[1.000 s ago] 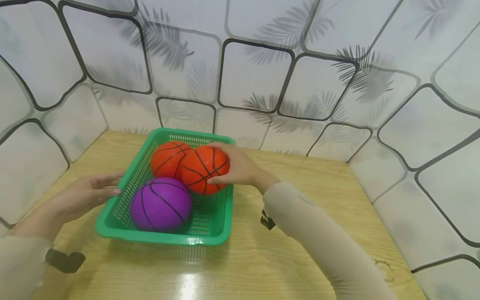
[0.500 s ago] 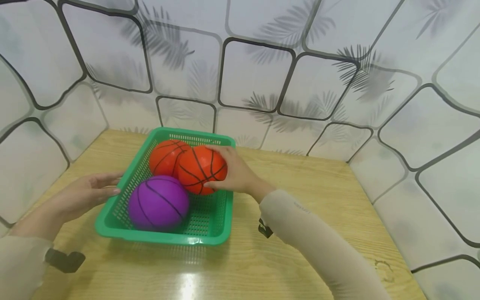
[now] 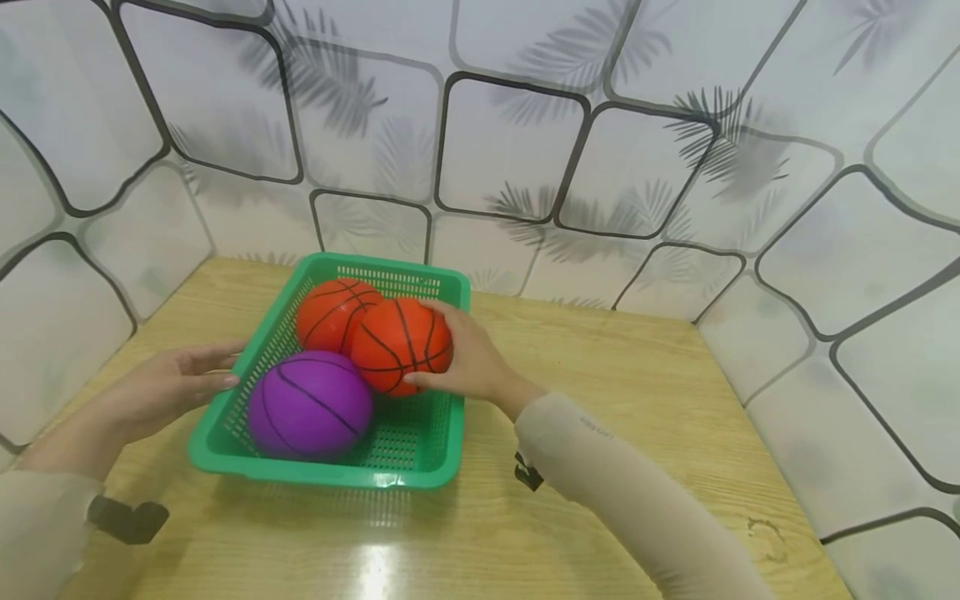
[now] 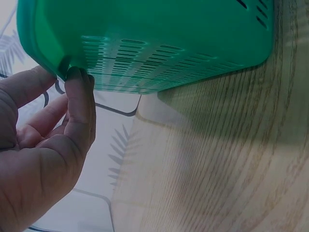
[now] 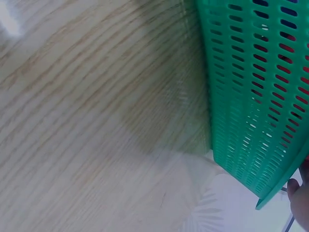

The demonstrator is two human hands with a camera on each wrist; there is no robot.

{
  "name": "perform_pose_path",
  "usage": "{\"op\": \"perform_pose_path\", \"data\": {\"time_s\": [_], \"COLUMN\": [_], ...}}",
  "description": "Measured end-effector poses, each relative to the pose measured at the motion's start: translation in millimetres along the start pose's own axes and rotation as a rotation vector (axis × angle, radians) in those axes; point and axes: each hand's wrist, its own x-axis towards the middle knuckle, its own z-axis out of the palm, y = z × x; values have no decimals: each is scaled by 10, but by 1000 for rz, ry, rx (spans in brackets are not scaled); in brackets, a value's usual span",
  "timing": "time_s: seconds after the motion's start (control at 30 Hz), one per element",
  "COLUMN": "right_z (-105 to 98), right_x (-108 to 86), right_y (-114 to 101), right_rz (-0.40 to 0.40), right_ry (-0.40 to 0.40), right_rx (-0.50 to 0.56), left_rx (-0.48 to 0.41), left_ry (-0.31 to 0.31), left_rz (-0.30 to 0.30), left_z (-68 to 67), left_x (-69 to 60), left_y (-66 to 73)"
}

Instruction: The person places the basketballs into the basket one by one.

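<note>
A green slotted plastic basket (image 3: 322, 474) holds two orange-red toy basketballs and a purple toy basketball (image 3: 309, 406). My right hand (image 3: 471, 357) grips the nearer orange-red toy basketball (image 3: 400, 346) from its right side, thumb in front and fingers behind. This ball sits against the other orange-red toy basketball (image 3: 336, 315) and the purple one. At the basket's left rim, my left hand (image 3: 168, 390) holds on lightly. The left wrist view shows its fingertips (image 4: 77, 79) tucked under the lip and the thumb at the edge. In the right wrist view, only part of the right hand (image 5: 300, 199) shows.
The basket stands on a light wood-grain table (image 3: 615, 400). A wall (image 3: 517, 150) with a stone-and-leaf pattern rises behind and on both sides. A dark ring-shaped mark (image 3: 767, 537) lies on the table at the right. Dark straps cross both sleeves.
My right hand has shifted left and slightly toward me with the orange-red toy basketball. The purple toy basketball has moved a little left. My left hand has stayed at the rim.
</note>
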Motion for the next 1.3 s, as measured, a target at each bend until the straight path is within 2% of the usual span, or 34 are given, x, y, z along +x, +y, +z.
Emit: {"op": "perform_pose_path", "data": {"time_s": [0.27,0.53,0.63,0.8,0.93,1.03,1.2,1.3], "right_z": [17,8,2,-32,-100,-178,-376,-519], "right_x": [-42,-62,-71,-83,-78,-64,-56,-62], "right_y": [33,54,65,73,74,76,43,15], "right_rz": [72,111,104,91,83,86,120,107], "right_ry": [-29,-77,-86,-91,-108,-131,-149,-132], "right_rx": [-161,-197,-197,-185,-166,-143,-84,-67], "left_rx": [-7,-9,25,141,179,219,268,312], "left_ry": [-14,-4,-5,2,-4,15,41,46], "left_rz": [-3,23,18,-2,-10,-18,-34,-59], "left_z": [-19,-25,-30,-37,-54,-53,11,84], "left_x": [-5,4,4,-2,22,57,153,234], "left_y": [0,-31,-7,96,221,369,712,937]}}
